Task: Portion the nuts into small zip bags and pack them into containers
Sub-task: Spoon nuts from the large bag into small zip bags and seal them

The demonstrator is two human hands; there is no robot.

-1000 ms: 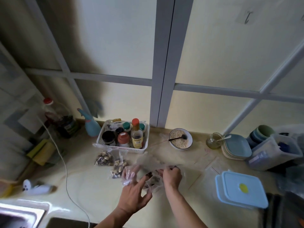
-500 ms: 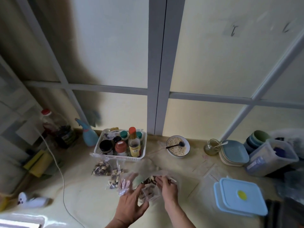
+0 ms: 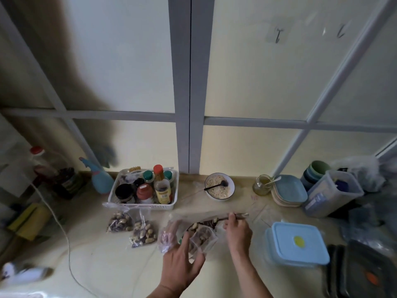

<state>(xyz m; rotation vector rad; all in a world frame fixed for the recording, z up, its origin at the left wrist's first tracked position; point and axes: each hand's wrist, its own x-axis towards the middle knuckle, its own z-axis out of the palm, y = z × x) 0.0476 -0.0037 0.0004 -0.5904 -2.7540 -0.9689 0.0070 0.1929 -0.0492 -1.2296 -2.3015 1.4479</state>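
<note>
Worktop (image 3: 96, 261), pale, runs along a panelled wall. White basket (image 3: 171, 203) of condiment bottles at the back; bowl (image 3: 219, 187) of oats beside it. Blue-lidded container (image 3: 298, 244), lid on, sits to the right, near the right hand.

Large nut bag (image 3: 206, 222), clear film, lies open between the hands. Right hand (image 3: 237, 230): fingers pinched on its rim. Left hand (image 3: 182, 261): fingers spread, a loose disposable glove (image 3: 168, 235) over the far fingertips, thumb and fingers cupping a small zip bag (image 3: 203, 236) partly filled with nuts.

Two filled zip bags (image 3: 141, 232) rest left of the hands, just in front of the basket.

Judgement: bags are thin, limp, slippery; the nuts give modest weight and shift. Best held at the stiff zip strip, mouth up, with the belly supported from below.
</note>
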